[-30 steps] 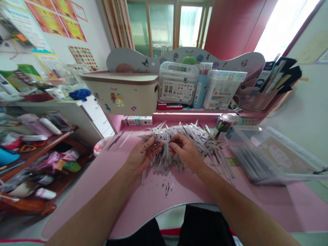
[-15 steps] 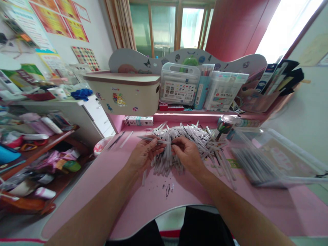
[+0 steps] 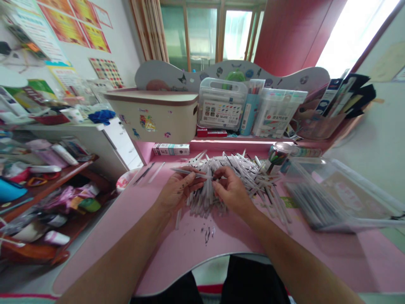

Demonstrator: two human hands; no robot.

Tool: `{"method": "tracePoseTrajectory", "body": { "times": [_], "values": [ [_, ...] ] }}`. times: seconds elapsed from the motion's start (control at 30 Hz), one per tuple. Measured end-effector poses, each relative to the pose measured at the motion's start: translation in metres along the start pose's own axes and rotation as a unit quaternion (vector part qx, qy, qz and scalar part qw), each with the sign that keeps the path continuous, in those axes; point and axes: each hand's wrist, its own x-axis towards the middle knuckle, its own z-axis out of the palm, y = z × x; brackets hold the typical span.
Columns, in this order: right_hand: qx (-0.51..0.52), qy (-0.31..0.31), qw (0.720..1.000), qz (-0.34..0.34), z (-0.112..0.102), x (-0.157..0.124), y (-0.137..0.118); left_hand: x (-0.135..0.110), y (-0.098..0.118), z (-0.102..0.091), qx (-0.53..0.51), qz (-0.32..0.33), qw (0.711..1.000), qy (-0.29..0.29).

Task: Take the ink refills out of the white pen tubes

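A slim translucent pen barrel (image 3: 201, 175) lies across the fingers of my left hand (image 3: 177, 188), held between thumb and fingers, its long end pointing left. My left hand has dark ink-like spots. Close to the barrel's right end, my right hand (image 3: 232, 188) is closed in a pinch; a small dark bit shows at its fingertips, too small to name. Both hands hover over a heap of similar white, translucent pen barrels (image 3: 243, 169) on the pink desk (image 3: 177, 261). Dark ink-like smears (image 3: 207, 234) mark the desk in front of the heap.
At right stands a clear plastic box (image 3: 335, 228) holding dark slender sticks, its lid raised. Behind the heap are a can of pens (image 3: 278, 156) and a small carton (image 3: 171, 149). Two thin pen pieces (image 3: 156, 172) lie at left. A shelf (image 3: 243, 138) carries a cream bin (image 3: 155, 118).
My right fingertips have shifted slightly to the right, away from the barrel's end. My left hand and the barrel have barely moved.
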Motion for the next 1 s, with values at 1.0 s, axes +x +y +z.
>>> {"method": "tracePoseTrajectory", "body": {
  "times": [1.0],
  "values": [
    [-0.102,-0.013,0.986,-0.132,0.0,0.001,-0.003,0.003,0.006,-0.012,0.055,0.03,0.995,-0.076]
  ]
}}
